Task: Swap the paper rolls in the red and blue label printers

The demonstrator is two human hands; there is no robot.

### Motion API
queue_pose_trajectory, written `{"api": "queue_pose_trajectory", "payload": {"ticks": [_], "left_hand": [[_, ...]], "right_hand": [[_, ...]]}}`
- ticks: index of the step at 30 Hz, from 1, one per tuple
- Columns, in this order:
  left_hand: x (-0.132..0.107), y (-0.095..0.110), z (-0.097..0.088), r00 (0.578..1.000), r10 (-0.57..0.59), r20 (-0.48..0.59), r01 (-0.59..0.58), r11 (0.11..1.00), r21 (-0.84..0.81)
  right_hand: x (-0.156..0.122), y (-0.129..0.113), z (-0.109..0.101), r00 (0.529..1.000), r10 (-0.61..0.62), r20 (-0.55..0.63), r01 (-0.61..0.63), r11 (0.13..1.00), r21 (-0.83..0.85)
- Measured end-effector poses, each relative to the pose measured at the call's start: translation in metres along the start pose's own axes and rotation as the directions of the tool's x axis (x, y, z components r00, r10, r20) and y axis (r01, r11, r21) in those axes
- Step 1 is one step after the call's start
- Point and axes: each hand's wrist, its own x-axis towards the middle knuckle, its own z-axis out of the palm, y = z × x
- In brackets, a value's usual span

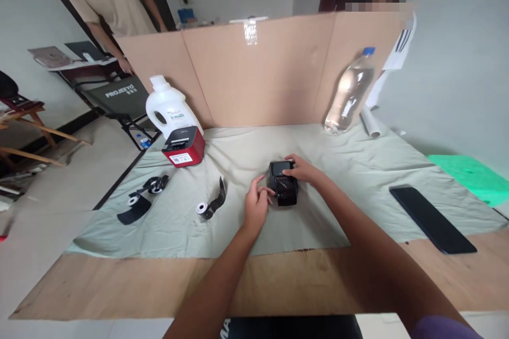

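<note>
A small black boxy device that looks like a portable printer (281, 168) stands on the cloth in front of me. From its near side a glossy black strip (287, 193) hangs down. My right hand (304, 169) grips the device from the right, thumb on top and fingers behind. My left hand (257, 200) is at its left side, index finger reaching to the upper corner, other fingers bent against the near side by the strip. To the left lies a paper roll (202, 208) with a dark, curled tail. Farther left are more dark-tailed rolls (139, 206).
A red and black receipt printer (185, 147) stands before a white jug (169, 108). A clear bottle (350, 95) and a white tube (370, 122) are at back right. A black slab (431, 218) lies right. Behind rises a cardboard screen (262, 79), with two people beyond.
</note>
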Motion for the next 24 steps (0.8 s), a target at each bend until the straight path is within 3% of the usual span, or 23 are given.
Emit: {"api": "queue_pose_trajectory", "payload": {"ticks": [2, 4, 7, 10, 13, 15, 18, 21, 24], "left_hand": [[0.007, 0.001, -0.008, 0.993, 0.093, 0.068, -0.110, 0.945, 0.309], [0.012, 0.002, -0.012, 0.969, 0.112, 0.222, -0.214, 0.826, 0.522], [0.017, 0.001, -0.012, 0.941, 0.110, 0.319, -0.293, 0.737, 0.609], [0.030, 0.000, -0.008, 0.931, 0.152, 0.332, -0.341, 0.688, 0.640], [0.053, 0.009, 0.002, 0.905, 0.201, 0.376, -0.410, 0.649, 0.641], [0.074, 0.020, 0.017, 0.887, 0.250, 0.387, -0.451, 0.647, 0.615], [0.113, 0.035, 0.053, 0.861, 0.322, 0.393, -0.502, 0.660, 0.559], [0.151, 0.039, 0.098, 0.845, 0.346, 0.407, -0.526, 0.676, 0.516], [0.181, 0.034, 0.136, 0.833, 0.313, 0.457, -0.528, 0.697, 0.485]], "right_hand": [[-0.008, 0.002, 0.003, 0.999, 0.041, -0.013, -0.038, 0.988, 0.148], [-0.015, 0.007, 0.010, 0.995, 0.045, -0.093, -0.021, 0.968, 0.251], [-0.020, 0.017, 0.021, 0.971, -0.017, -0.238, 0.092, 0.946, 0.310], [-0.014, 0.026, 0.021, 0.974, -0.041, -0.222, 0.124, 0.919, 0.374], [0.000, 0.031, 0.004, 0.971, -0.057, -0.232, 0.145, 0.913, 0.381], [0.011, 0.032, -0.018, 0.954, -0.095, -0.285, 0.196, 0.915, 0.351], [0.027, 0.032, -0.059, 0.912, -0.127, -0.389, 0.237, 0.939, 0.249], [0.043, 0.040, -0.096, 0.887, -0.059, -0.458, 0.159, 0.970, 0.183], [0.053, 0.057, -0.117, 0.860, -0.003, -0.511, 0.114, 0.976, 0.187]]}}
